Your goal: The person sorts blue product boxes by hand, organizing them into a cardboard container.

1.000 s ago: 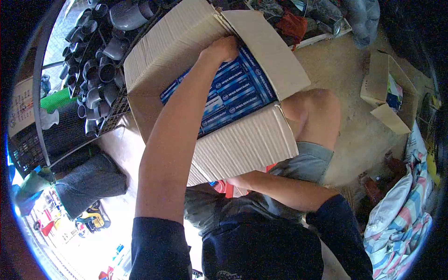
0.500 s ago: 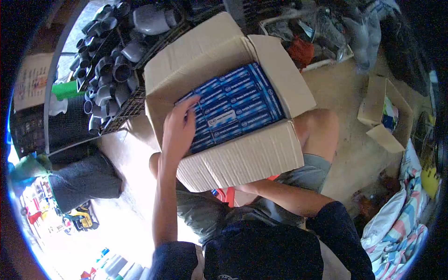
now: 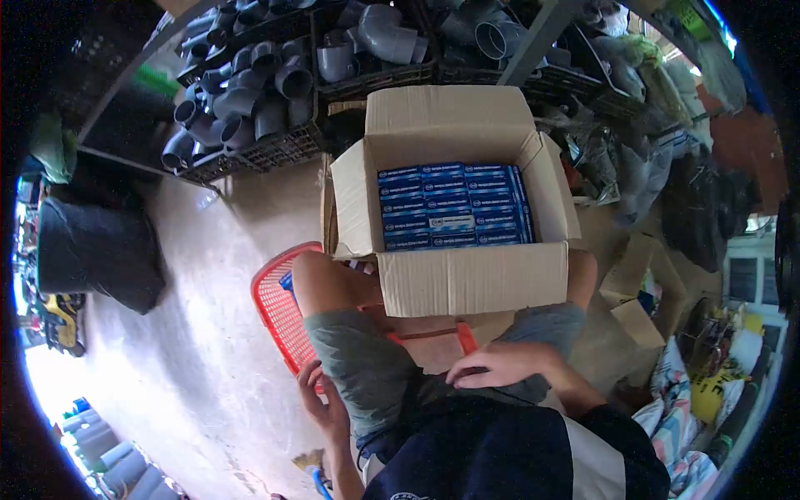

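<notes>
Carton (image 3: 473,283) of blue boxes (image 3: 448,206), set at the knees (image 3: 323,283), is best kept level; by the near-left red basket (image 3: 278,321), fingers of the left hand (image 3: 327,410) are parted; the right hand's (image 3: 508,364) grip cannot be told.

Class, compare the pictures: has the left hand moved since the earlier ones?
Yes: the left hand has left the open box and come back towards the body, by the red basket's near end.

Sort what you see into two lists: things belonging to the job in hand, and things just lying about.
Likely in use:
- large open carton
- blue boxes packed inside
- red basket, left hand at its rim
- right hand, over the lap

Lying about:
- grey pipe fittings
- smaller carton
- dark sack
</notes>
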### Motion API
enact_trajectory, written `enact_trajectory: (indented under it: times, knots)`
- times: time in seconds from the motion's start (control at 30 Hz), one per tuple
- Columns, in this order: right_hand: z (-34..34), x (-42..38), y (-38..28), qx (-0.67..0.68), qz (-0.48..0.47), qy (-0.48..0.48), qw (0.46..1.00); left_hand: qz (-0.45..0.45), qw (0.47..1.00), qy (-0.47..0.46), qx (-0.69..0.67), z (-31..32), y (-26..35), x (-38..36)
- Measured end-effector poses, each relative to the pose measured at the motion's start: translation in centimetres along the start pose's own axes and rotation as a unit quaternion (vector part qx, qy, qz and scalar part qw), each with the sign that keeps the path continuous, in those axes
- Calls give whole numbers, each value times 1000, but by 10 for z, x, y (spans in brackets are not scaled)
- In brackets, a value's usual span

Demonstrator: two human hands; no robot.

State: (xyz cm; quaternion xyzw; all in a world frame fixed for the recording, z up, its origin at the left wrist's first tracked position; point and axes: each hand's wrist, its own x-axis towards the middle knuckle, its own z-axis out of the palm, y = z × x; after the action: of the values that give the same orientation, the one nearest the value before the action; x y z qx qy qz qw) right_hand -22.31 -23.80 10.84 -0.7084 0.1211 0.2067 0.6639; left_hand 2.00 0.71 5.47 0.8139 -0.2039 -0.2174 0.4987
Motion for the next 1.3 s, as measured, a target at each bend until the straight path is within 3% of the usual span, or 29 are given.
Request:
enact_trajectory:
  times: [0.03, 0.1, 0.17, 0.27, 0.37, 0.47, 0.57, 0.67, 0.83, 0.93, 1.03, 1.13, 1.2, 1.23, 1.3]
  knots:
    - [-17, -11, -22, 71, -43, 9, 997, 34, 999, -9, -2, 8, 0, 3]
    - [-49, -30, -42, 156, -7, 151, 976, 106, 994, -21, -6, 33, 11, 21]
    - [-99, -17, -17, -59, -31, 353, 933, 99, 993, -48, -53, 66, 49, 48]
    - [-187, 28, 36, -318, 49, 449, 834, 174, 983, -44, 45, 116, 85, 93]
    - [-252, 79, 124, -445, 147, 419, 778, 131, 987, -34, 86, 168, 82, 119]
    - [-271, 102, 146, -414, 272, 363, 789, 39, 993, -94, -60, 188, 68, 123]
    - [-281, 109, 126, -390, 309, 316, 808, 49, 985, -114, -117, 191, 54, 113]
    - [-290, 113, 117, -393, 337, 278, 809, 68, 986, -109, -111, 191, 50, 106]
    - [-290, 114, 145, -408, 305, 324, 797, 63, 987, -103, -103, 198, 50, 111]
    - [-275, 117, 118, -364, 370, 337, 786, 62, 988, -101, -98, 199, 49, 112]
    - [-262, 115, 119, -469, 294, 413, 724, 77, 988, -95, -98, 200, 46, 111]
    - [-247, 103, 110, -460, 218, 452, 732, 79, 987, -96, -99, 198, 43, 106]
    - [-249, 100, 119, -169, 258, 318, 896, 90, 986, -99, -99, 196, 40, 103]
    - [-251, 100, 125, -13, 267, 233, 935, 94, 985, -96, -107, 196, 37, 101]
    - [-256, 101, 132, 107, 287, 277, 911, 106, 982, -94, -121, 196, 34, 98]
